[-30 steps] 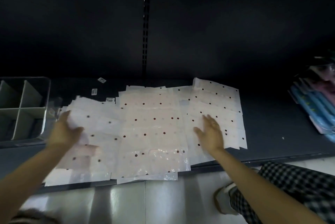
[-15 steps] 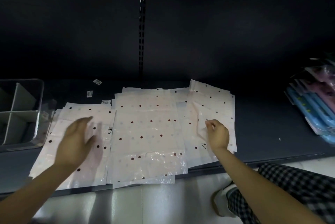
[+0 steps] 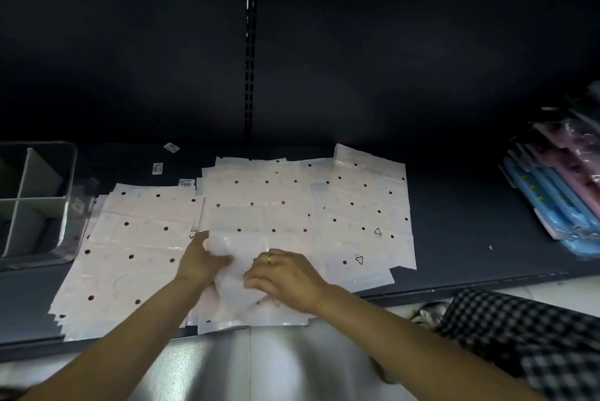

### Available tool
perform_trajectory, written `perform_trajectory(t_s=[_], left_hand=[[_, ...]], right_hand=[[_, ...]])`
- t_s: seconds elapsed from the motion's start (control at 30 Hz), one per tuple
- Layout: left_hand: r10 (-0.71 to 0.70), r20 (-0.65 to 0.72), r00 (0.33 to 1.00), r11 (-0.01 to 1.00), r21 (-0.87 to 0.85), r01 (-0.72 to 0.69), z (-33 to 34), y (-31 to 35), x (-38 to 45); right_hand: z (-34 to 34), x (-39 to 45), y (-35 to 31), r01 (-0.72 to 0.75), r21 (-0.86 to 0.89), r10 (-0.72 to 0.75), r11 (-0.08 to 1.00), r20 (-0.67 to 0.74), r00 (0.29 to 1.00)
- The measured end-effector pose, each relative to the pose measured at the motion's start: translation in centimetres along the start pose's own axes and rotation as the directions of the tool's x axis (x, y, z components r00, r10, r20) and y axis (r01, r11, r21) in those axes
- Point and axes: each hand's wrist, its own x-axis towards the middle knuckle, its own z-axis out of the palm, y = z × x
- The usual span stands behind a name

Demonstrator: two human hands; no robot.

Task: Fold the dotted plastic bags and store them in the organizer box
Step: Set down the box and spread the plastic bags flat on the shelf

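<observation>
Dark shelf (image 3: 454, 238) w/ slotted upright at back. On it: three overlapping piles of dotted plastic bags (image 3: 259, 205) spread flat left to right, front edges overhanging the lip. Clear divided organizer box (image 3: 35, 202) at far left. Few small labels (image 3: 157, 168) behind the bags. Blue & pink packets (image 3: 558, 192) far right.

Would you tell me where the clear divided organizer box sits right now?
In the head view, the clear organizer box with white dividers stands at the far left of the dark shelf, just left of the leftmost stack of white dotted plastic bags.
</observation>
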Motion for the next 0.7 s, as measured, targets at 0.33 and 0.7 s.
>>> perform_trajectory(t_s=[0.33,0.7], left_hand=[[0.176,-0.202,0.964,0.968,0.213,-0.132,-1.4,-2.6,2.3],[0.591,-0.058,0.805,0.741,0.432,-0.514,0.1,-1.2,0.2]], right_hand=[[-4.3,-7.1,13.2,-0.857,-0.188,0.862,0.480,-0.082,0.500],[-5.9,-5.2,11.6,-0.835,-0.175,0.809,0.521,-0.211,0.549]])
